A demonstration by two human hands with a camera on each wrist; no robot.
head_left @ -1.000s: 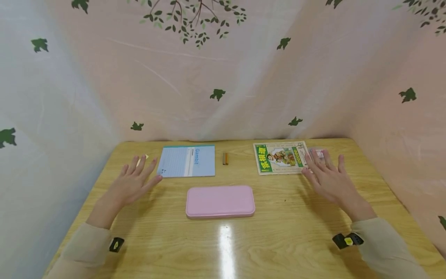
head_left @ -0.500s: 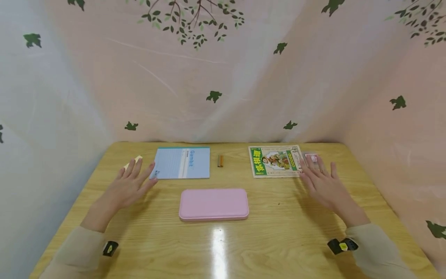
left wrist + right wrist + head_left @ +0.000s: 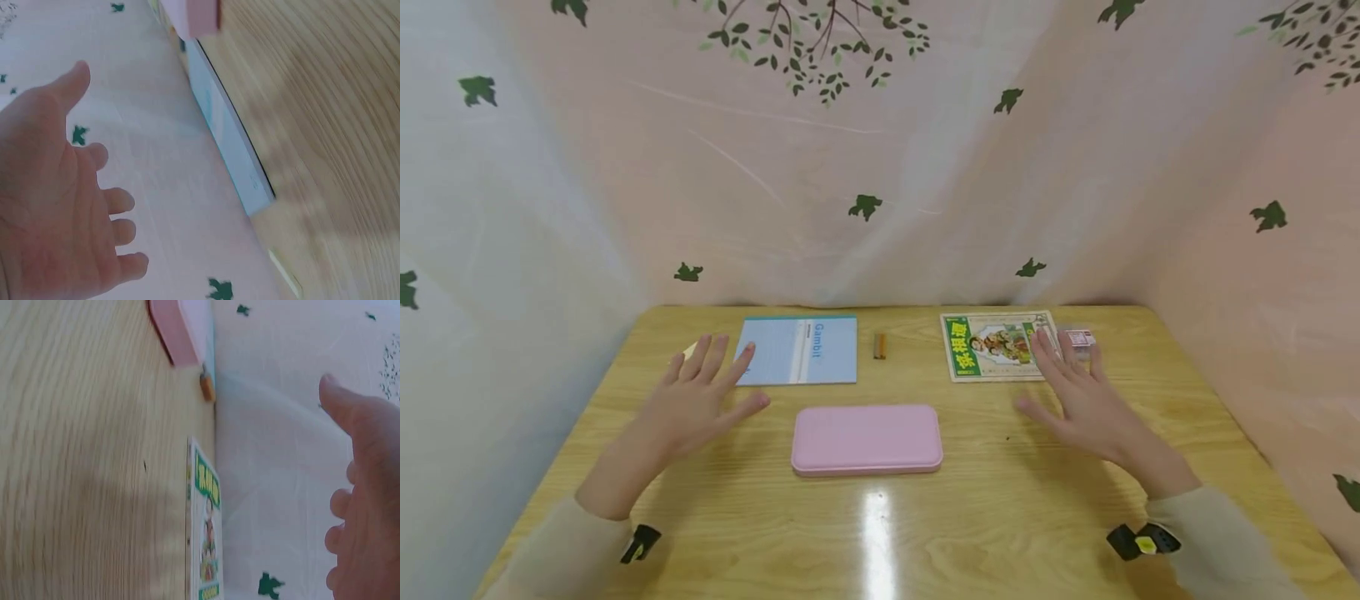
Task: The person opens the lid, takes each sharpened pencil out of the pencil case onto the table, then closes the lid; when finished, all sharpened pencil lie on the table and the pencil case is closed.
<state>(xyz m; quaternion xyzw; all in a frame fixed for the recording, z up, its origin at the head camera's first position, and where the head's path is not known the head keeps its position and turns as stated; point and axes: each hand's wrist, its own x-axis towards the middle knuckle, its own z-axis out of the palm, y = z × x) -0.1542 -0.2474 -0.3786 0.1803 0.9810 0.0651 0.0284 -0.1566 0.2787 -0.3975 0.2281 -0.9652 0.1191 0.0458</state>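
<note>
A closed pink case [image 3: 867, 439] lies flat in the middle of the wooden table [image 3: 1000, 517]. My left hand [image 3: 700, 400] hovers open to its left, fingers spread, near a light blue notebook [image 3: 797, 350]. My right hand [image 3: 1078, 400] hovers open to the case's right, its fingers partly over a green-bordered booklet [image 3: 992, 344]. Neither hand holds anything. The left wrist view shows the open left hand [image 3: 56, 206], the notebook's edge [image 3: 231, 144] and the case's corner [image 3: 197, 15]. The right wrist view shows the right hand [image 3: 365, 487], the booklet [image 3: 206, 537] and the case [image 3: 181, 331].
A small brown-orange object [image 3: 880, 346] lies between notebook and booklet. A small pale eraser-like piece [image 3: 688, 351] sits behind my left hand. A small packet with red print [image 3: 1078, 338] lies past the booklet. Leaf-printed curtains [image 3: 865, 167] close in the table on three sides.
Both hands have drawn inward toward the pink case. The left hand now overlaps the notebook's corner, and the right hand has slid left over the booklet's edge.
</note>
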